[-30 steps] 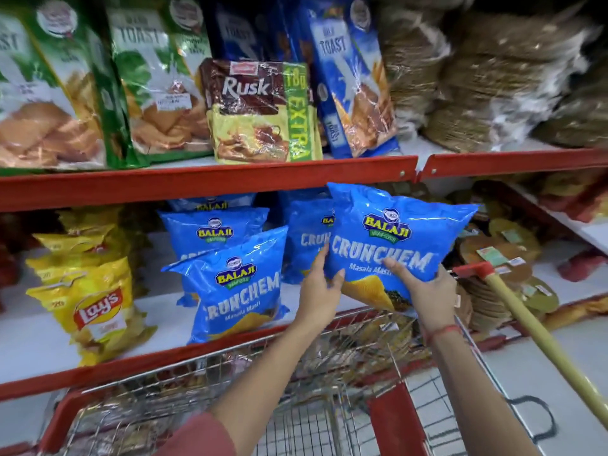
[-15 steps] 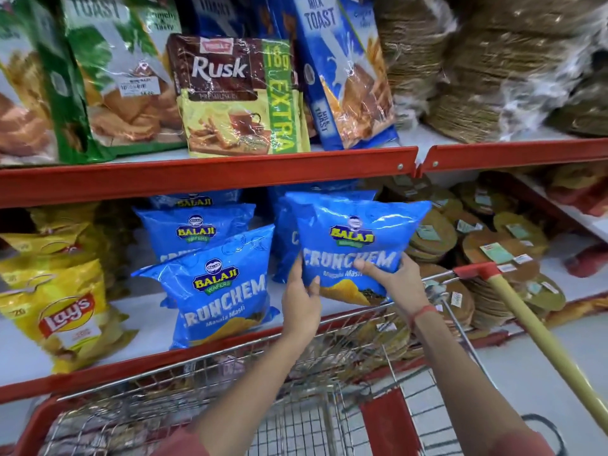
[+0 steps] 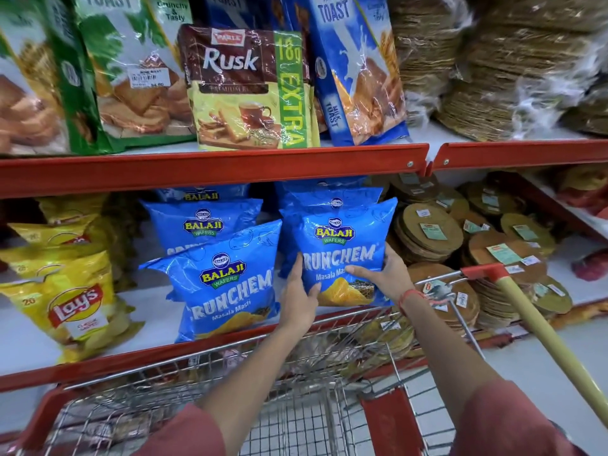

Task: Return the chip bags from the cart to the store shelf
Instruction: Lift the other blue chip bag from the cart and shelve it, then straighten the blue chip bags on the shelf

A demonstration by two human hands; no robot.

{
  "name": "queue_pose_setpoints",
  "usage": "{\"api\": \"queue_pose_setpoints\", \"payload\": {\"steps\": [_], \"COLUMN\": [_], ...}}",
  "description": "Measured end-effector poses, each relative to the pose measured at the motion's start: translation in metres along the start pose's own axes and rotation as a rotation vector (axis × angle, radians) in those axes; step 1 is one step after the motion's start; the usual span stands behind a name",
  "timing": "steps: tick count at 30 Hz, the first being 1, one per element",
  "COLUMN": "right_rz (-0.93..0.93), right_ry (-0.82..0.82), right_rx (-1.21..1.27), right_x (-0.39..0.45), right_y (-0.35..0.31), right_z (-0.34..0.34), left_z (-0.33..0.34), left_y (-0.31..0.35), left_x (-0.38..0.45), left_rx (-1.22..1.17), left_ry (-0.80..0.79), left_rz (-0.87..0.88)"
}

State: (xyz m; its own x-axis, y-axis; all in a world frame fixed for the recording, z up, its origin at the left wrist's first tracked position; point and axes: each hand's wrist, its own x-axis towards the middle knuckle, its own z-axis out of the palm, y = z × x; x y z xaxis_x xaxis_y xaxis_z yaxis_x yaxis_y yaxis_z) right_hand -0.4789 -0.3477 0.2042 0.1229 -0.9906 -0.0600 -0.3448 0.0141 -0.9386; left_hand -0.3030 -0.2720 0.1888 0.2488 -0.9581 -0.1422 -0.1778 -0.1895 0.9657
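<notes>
Shelf (image 3: 210,172): red-edged store racking, toast and rusk packs above, blue and yellow chip bags below
Cart (image 3: 204,363): wire, parked against the shelf
Left hand (image 3: 297,302): grip pressed on the bag's lower left edge
Right hand (image 3: 388,278): grip clasped on its lower right
Bag (image 3: 339,251): blue, upright on the lower shelf, held between both hands

A store aisle under even, bright light. Red-edged shelving (image 3: 214,169) with white boards runs across the view in two tiers, split by a joint at right. The upper tier carries toast packs (image 3: 131,74), a rusk pack (image 3: 243,90) and wrapped stacks of flat discs (image 3: 493,60). Labelled round discs (image 3: 431,232) fill the lower tier at right, yellow bags (image 3: 75,304) at left. Pale floor (image 3: 533,363) shows at lower right.
</notes>
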Motion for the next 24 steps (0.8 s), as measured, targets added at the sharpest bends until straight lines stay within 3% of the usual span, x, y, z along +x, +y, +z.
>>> {"api": "queue_pose_setpoints", "payload": {"steps": [5, 9, 11, 14, 18, 22, 24], "right_rz": [-0.017, -0.305, -0.472, -0.576, -0.533, -0.196, 0.032], "right_ry": [0.147, 0.562, 0.636, 0.417, 0.044, -0.308, -0.429], "right_rx": [-0.113, -0.196, -0.202, -0.126, -0.111, -0.114, -0.071], "right_x": [-0.012, -0.052, -0.078, -0.111, -0.144, -0.147, -0.142], "right_y": [-0.016, -0.049, -0.068, -0.088, -0.097, -0.098, -0.105], "right_z": [0.013, 0.060, 0.096, 0.157, 0.247, 0.332, 0.361], "left_z": [-0.018, -0.053, -0.075, -0.118, -0.194, -0.263, -0.286], "left_y": [-0.002, -0.012, -0.023, -0.044, -0.076, -0.098, -0.103], "left_x": [-0.019, -0.044, -0.057, -0.076, -0.098, -0.107, -0.107], "left_rx": [0.124, 0.114, 0.098, 0.075, 0.137, 0.166, 0.151], "left_ry": [-0.044, -0.036, -0.023, 0.084, 0.401, 0.733, 0.697], "left_rz": [0.010, 0.077, 0.105, 0.095, 0.018, -0.098, -0.152]}}
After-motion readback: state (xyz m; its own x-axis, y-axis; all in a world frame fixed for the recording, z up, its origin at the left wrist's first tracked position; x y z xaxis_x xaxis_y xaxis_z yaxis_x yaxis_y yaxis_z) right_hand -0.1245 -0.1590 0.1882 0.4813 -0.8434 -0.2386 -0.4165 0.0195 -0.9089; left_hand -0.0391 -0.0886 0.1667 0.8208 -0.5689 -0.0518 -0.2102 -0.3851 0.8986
